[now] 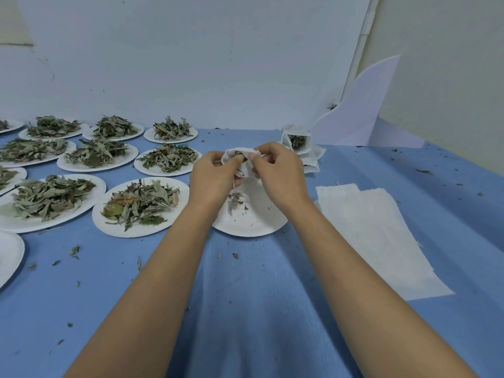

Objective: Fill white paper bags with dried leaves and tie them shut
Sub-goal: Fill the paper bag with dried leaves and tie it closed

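Soft, even, cool-toned light leaves only faint shadows on the tabletop (245, 309). Wide-angle distortion bends the frame's edges. Focus is slightly soft throughout, with no glare.

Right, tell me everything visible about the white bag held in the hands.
The white bag looks like thin, crinkled paper, its mouth open with dark dried leaves showing inside. The left hand and right hand pinch it from either side, holding it above a nearly empty paper plate. It is not yet tied.
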Available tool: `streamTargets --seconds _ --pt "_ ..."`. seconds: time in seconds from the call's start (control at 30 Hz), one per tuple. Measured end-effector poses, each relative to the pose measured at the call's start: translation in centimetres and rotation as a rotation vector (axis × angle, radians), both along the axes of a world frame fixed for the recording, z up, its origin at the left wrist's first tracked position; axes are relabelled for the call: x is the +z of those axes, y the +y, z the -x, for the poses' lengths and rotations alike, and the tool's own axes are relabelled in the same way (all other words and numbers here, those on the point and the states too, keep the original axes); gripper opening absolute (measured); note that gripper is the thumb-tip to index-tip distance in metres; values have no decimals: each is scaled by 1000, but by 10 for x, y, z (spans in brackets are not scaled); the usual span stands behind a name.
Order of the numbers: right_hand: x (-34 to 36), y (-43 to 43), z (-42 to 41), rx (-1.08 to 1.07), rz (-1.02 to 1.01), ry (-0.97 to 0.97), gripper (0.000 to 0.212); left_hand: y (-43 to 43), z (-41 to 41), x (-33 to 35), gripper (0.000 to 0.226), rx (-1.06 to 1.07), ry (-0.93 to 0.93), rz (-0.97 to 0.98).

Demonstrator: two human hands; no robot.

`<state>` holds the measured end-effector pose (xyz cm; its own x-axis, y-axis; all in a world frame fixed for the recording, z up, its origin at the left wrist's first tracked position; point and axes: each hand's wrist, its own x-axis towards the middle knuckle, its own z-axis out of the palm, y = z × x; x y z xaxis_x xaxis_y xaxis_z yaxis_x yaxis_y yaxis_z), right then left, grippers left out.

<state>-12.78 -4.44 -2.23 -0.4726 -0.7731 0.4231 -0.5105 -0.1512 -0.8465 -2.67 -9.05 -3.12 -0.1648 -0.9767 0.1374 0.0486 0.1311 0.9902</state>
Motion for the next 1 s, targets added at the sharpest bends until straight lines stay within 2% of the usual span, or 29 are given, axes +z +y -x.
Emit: streamTargets --seconds 0.13,0.2,0.27,0.37,0.47,0.63,0.73,0.83,1.0 --pt "-1 1 -1 42 -12 -98 17 -3 -2 -4 15 40 -9 -7" --pt "0 3 -1 34 -18 -138 13 -6 -4 -5 11 75 -38 -23" --pt "0 5 1 20 -55 -93 7 -7 -5 -4 9 94 -12 -63" --pt "1 7 3 87 -217 53 15 -7 -4 0 17 114 65 -119" --pt "-2 8 -2 239 -295 -33 8 -7 -3 2 18 124 119 -136" --pt "-9 2 -16 127 -227 -139 19 -4 0 3 21 133 119 -134" --pt "-11 -1 -20 59 -199 -202 16 -1 2 3 24 124 98 -109" --pt "-13 -1 -18 52 -183 -124 9 -2 0 7 23 152 92 -75" --pt "-19 -3 -13 25 -237 218 11 -6 -8 15 20 208 222 -97"
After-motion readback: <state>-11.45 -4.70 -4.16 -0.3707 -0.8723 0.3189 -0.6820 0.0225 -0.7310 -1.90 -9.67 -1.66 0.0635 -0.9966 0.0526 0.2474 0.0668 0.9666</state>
